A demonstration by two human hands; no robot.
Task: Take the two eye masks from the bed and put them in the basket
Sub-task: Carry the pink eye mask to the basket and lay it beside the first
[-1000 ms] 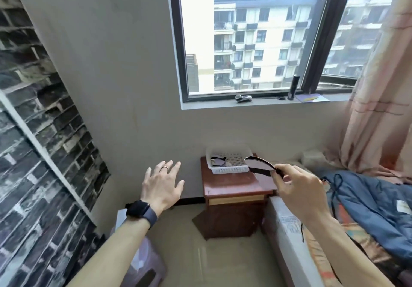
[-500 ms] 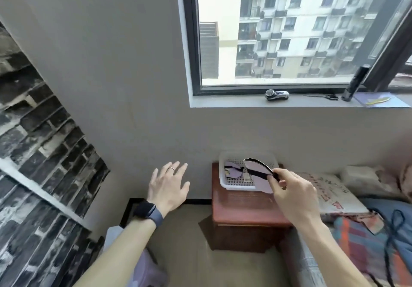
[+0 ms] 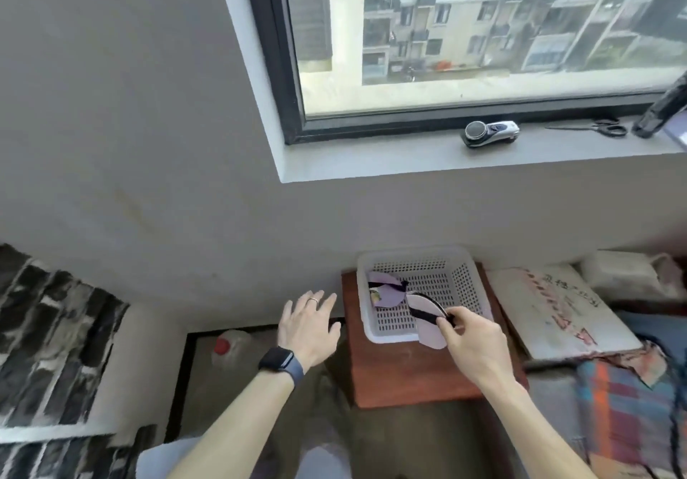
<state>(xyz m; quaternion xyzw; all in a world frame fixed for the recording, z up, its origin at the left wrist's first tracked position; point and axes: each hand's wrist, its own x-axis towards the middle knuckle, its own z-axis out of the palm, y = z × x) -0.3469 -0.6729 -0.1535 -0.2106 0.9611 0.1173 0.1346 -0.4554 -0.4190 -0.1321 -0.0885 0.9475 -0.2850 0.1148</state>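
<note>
While the grey plaster wall (image 3: pixel 156 166) and the black-framed window (image 3: pixel 464 51) fill most of the view, the work happens low centre. Grey window sill (image 3: pixel 409 159) carries a black-and-silver electric shaver (image 3: pixel 490 133), black-handled scissors (image 3: pixel 598 128) and a dark cylinder at the right edge. Dark brick-pattern wall panel (image 3: pixel 48 330) sits lower left. Bed with a plaid red-blue cover (image 3: pixel 628 404) is lower right, a white printed pillow (image 3: pixel 554 315) near its head. Reddish-brown wooden bedside surface (image 3: pixel 416 374) stands between bed and wall, with the white perforated plastic basket (image 3: pixel 461 278) on top, against the wall.

First pale lilac eye mask with black strap (image 3: pixel 386 291) lies inside the basket, left side, crumpled. Second pale lilac eye mask with black strap (image 3: pixel 427 320) hangs over the basket's near rim, part inside, lower end outside over the surface, off the bed. Right hand (image 3: pixel 472 344) grips it: thumb and fingers (image 3: pixel 448 324) pinched on the strap. Left hand (image 3: pixel 308 330) hovers left of the surface, fingers spread, holding nothing, dark smartwatch (image 3: pixel 279 361) on the wrist, ring on one finger. Clear plastic bottle with red cap (image 3: pixel 226 348) stands on the floor below the left hand.
</note>
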